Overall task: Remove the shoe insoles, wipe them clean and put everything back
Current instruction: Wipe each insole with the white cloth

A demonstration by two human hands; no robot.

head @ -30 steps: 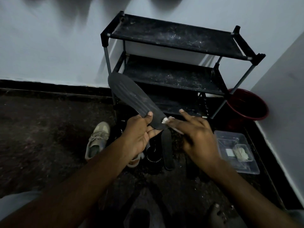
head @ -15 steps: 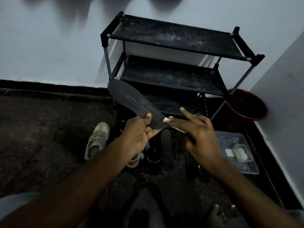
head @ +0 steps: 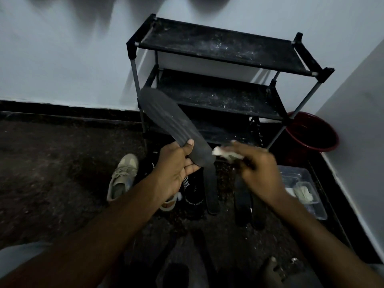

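Currently: wiping stage, one insole in hand. Our left hand (head: 176, 169) grips the dark insole (head: 166, 119) at its near end, thumb on top and fingers underneath. The ribbed face is up and the far end points toward the left post of the shoe rack (head: 218, 44). The insole is held in the air, above the floor (head: 52, 173) and clear of the shoes.

Our right hand (head: 257, 171) pinches a small white wipe (head: 219, 151) at the insole's near right edge. The hand is blurred, so we cannot tell whether the wipe touches the edge or sits just beside it.

Below the hands, a beige sneaker (head: 122, 175) lies to the left and a black shoe (head: 193, 192) beside it. Loose dark insoles (head: 212, 188) lie on the floor to its right. A clear container (head: 318, 210) holding more white wipes sits at the far right, and a red bucket (head: 311, 132) stands beyond it.

Judgement on technique:
- The grip covers the near end, so we should wipe the exposed length first, running along the ribs from the thumb toward the far tip.
- The insole looks thin and flexible. We would press lightly or brace it from beneath, or it will bend away from the wipe.
- Pale specks show near the middle; these want a second pass.
- Afterwards shift the grip to the far end, clean the covered patch, flip and do the underside.
- This wipe is small and bunched; refold it or take a fresh one from the container once soiled.
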